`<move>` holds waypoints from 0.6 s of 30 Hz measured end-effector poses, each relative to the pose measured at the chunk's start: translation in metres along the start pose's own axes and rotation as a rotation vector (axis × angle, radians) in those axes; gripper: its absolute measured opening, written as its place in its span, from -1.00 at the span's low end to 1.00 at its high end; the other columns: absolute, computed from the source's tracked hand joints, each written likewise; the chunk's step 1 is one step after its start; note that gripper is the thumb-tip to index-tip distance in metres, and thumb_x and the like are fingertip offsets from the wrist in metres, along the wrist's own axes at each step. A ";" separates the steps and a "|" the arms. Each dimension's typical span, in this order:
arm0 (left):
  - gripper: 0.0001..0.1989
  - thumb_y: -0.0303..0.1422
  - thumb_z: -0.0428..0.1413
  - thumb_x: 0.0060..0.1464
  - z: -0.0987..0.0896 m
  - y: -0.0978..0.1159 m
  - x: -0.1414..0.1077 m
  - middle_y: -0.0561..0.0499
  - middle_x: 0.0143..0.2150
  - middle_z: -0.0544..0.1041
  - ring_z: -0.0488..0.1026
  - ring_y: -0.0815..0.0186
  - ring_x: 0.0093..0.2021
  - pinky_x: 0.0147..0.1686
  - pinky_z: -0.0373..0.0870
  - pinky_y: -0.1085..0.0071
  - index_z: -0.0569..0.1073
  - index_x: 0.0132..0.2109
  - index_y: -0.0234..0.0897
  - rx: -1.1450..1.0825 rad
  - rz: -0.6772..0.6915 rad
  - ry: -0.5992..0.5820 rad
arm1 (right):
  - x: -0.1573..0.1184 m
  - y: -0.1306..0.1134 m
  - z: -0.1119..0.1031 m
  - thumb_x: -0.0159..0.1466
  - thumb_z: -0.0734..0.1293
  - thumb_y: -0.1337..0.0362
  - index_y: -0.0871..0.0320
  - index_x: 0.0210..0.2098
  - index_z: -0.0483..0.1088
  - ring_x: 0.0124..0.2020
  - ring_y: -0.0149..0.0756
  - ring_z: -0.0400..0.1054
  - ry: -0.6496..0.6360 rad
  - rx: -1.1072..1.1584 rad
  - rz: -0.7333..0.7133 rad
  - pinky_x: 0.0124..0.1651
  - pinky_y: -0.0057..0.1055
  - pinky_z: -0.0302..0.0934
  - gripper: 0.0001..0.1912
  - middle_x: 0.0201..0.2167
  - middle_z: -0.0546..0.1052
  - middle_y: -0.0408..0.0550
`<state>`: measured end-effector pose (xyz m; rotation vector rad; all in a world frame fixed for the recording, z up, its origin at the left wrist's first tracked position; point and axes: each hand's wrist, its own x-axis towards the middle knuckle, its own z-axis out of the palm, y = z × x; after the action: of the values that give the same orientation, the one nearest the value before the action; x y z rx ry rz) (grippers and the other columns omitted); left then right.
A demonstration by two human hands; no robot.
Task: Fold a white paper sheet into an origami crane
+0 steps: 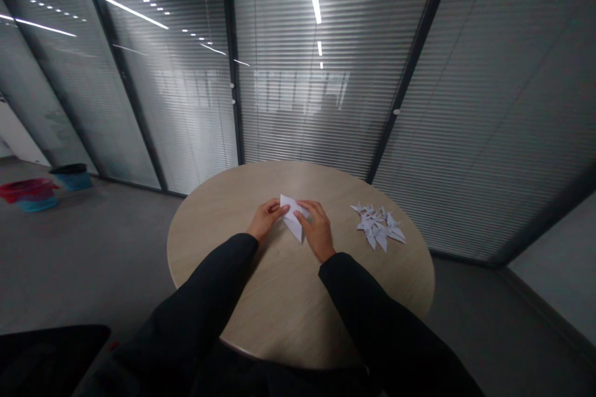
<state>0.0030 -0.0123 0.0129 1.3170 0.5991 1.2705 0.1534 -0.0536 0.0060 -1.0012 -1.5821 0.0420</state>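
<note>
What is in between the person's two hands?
A folded white paper sheet lies there, touched by the left hand and the right hand, on the round light-wood table, as the head view shows.

My round wooden table has a light top. A folded white paper lies on it, right between my left hand and my right hand. Just past my right hand is a heap of small folded paper shapes, white and pointy. The gray floor is under the table. Far past my left hand, two tubs stand on it: a red and blue tub and a black and blue tub.
</note>
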 end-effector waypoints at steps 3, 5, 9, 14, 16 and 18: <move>-0.57 -0.17 0.34 -0.26 0.000 -0.002 0.001 -0.07 -0.32 0.51 0.40 0.35 -0.33 -0.21 0.30 0.42 0.47 -0.31 -0.42 0.004 0.001 0.007 | -0.001 0.002 0.001 0.27 0.28 0.18 0.15 -0.12 0.42 -0.06 -0.26 0.31 -0.025 -0.012 0.010 0.09 -0.27 0.17 -0.75 -0.14 0.45 0.00; -0.58 -0.16 0.33 -0.26 0.000 -0.003 0.001 -0.06 -0.34 0.51 0.39 0.36 -0.34 -0.23 0.29 0.42 0.48 -0.33 -0.42 0.018 0.010 0.010 | -0.001 0.003 0.002 0.26 0.29 0.18 0.16 -0.15 0.43 -0.08 -0.27 0.33 -0.030 -0.012 0.017 0.06 -0.29 0.18 -0.77 -0.16 0.46 -0.01; -0.62 -0.16 0.32 -0.23 -0.002 -0.003 0.001 -0.05 -0.36 0.50 0.38 0.35 -0.34 -0.24 0.28 0.41 0.50 -0.35 -0.41 0.107 0.037 0.034 | -0.002 0.004 0.003 0.26 0.30 0.20 0.17 -0.21 0.43 -0.14 -0.30 0.35 -0.031 -0.012 0.029 0.01 -0.34 0.20 -0.81 -0.22 0.48 -0.05; -0.54 -0.21 0.34 -0.27 -0.002 -0.002 0.002 0.02 -0.44 0.45 0.36 0.39 -0.40 -0.30 0.27 0.43 0.52 -0.19 -0.40 0.144 0.058 0.067 | -0.002 0.004 0.003 0.26 0.28 0.20 0.17 -0.29 0.44 -0.22 -0.29 0.38 -0.038 -0.040 0.049 -0.09 -0.35 0.21 -0.82 -0.29 0.49 -0.05; -0.44 -0.22 0.34 -0.28 -0.002 -0.002 0.003 0.04 -0.47 0.43 0.35 0.40 -0.42 -0.31 0.27 0.44 0.50 -0.09 -0.39 0.127 0.060 0.083 | -0.002 0.005 0.004 0.26 0.28 0.20 0.17 -0.30 0.44 -0.24 -0.28 0.38 -0.050 -0.044 0.062 -0.11 -0.36 0.21 -0.83 -0.30 0.50 -0.06; -0.45 -0.20 0.33 -0.28 -0.001 -0.002 0.003 -0.01 -0.42 0.48 0.37 0.37 -0.39 -0.30 0.28 0.43 0.52 -0.10 -0.39 0.113 0.054 0.093 | -0.002 0.006 0.004 0.26 0.28 0.20 0.16 -0.31 0.44 -0.24 -0.28 0.38 -0.058 -0.038 0.080 -0.12 -0.36 0.21 -0.83 -0.30 0.51 -0.07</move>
<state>0.0035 -0.0088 0.0123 1.3800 0.7136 1.3642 0.1536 -0.0493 -0.0002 -1.1017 -1.6000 0.0972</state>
